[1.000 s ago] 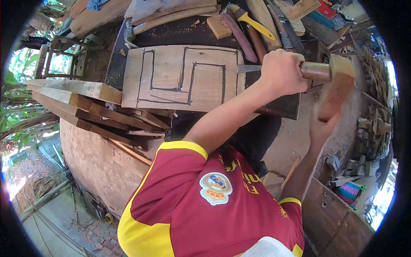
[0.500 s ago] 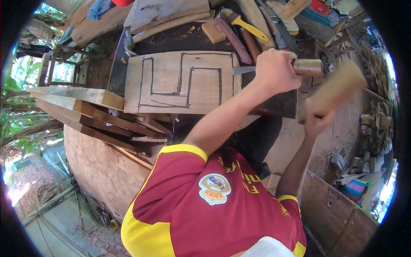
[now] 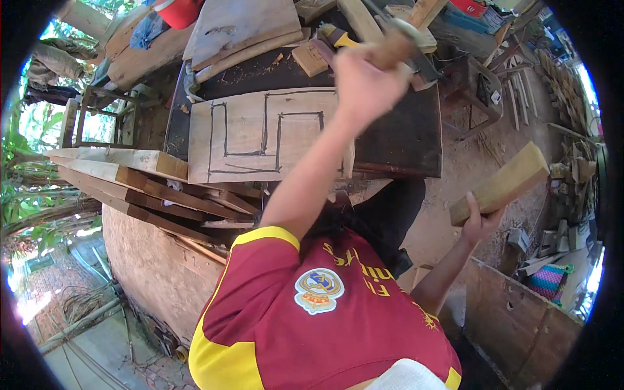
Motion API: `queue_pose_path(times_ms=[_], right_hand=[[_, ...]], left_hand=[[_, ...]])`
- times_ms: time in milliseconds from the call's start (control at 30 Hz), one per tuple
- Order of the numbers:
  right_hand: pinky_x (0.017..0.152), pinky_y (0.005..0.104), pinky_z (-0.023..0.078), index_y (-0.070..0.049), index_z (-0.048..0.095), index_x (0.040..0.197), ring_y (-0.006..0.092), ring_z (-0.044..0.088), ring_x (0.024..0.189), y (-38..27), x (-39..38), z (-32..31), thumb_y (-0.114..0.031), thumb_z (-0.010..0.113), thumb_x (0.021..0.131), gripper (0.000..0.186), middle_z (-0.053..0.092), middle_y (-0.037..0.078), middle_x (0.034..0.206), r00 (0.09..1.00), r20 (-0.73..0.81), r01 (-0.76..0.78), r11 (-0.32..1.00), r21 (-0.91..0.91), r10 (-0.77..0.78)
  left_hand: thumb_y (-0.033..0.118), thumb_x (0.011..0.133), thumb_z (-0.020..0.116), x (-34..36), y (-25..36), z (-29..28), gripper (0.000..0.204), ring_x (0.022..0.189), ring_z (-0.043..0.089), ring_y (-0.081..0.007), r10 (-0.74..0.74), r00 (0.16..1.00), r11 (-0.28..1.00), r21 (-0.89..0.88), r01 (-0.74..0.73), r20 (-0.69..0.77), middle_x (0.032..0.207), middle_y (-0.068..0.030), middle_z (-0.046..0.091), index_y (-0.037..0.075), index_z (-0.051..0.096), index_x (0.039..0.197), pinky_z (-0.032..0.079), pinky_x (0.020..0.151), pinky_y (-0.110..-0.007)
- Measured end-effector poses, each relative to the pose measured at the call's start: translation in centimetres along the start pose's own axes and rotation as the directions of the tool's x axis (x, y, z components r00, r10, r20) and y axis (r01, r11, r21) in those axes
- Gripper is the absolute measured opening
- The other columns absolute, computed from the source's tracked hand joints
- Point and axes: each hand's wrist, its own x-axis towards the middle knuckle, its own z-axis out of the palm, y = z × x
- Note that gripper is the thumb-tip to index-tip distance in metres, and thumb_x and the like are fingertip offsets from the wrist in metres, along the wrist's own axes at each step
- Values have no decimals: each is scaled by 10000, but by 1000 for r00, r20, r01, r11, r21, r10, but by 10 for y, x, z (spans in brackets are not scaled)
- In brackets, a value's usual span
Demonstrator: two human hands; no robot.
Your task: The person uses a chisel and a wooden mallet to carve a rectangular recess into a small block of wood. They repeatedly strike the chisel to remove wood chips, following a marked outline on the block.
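My left hand is closed round the wooden handle of a chisel, raised over the far right of the bench; its blade is hidden or blurred. Below my left forearm lies a pale wooden board with black angular lines drawn on it, its right end partly covered by the arm. Off to the right of the bench, my right hand grips a thick squared wooden block, tilted up and away from me. A narrow strip of wood shows at the board's right end.
The dark bench also bears a yellow-handled brush, a small wood block and stacked planks. Pointed timbers jut out at the left. A wooden chair frame stands right of the bench.
My left hand has lifted the chisel from the board's right end, up and leftward. The wooden block in my right hand has swung lower, away from the chisel handle.
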Motion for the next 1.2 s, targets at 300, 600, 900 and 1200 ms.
queue_pose_path(times_ms=[300, 600, 900, 1200], right_hand=[[891, 335, 418, 36, 461, 1221, 222, 525, 1017, 19, -21, -44, 11, 760, 640, 654, 541, 133, 1130, 973, -167, -162, 987, -6, 159], [903, 340, 416, 46, 461, 1219, 228, 522, 1027, 20, -25, -40, 4, 762, 642, 652, 543, 135, 1124, 972, -161, -167, 986, 24, 168], [898, 356, 421, 54, 483, 1192, 247, 533, 1025, 26, -27, -37, -64, 799, 617, 666, 550, 153, 1118, 969, -125, -216, 976, 12, 215], [872, 351, 439, 48, 509, 1166, 246, 558, 976, 30, -28, -35, -74, 814, 597, 658, 574, 140, 1083, 974, -123, -195, 981, -16, 191]], left_hand=[[-61, 664, 565, 29, 23, -51, 122, 339, 314, -101, -200, 975, 908, -393, 146, -99, 441, -16, 392, 1, 487, 594, 252, 361, -257], [-85, 656, 549, 20, 11, -48, 179, 326, 263, -84, -174, 978, 885, -455, 102, -119, 425, -1, 353, 10, 449, 544, 196, 355, -251], [-93, 651, 549, 16, 12, -48, 204, 326, 258, -83, -183, 975, 876, -472, 104, -125, 429, 3, 351, 21, 428, 532, 184, 351, -247], [-88, 654, 552, 13, 8, -46, 204, 323, 268, -85, -154, 976, 879, -472, 63, -156, 426, 3, 352, 25, 430, 537, 198, 348, -246]])
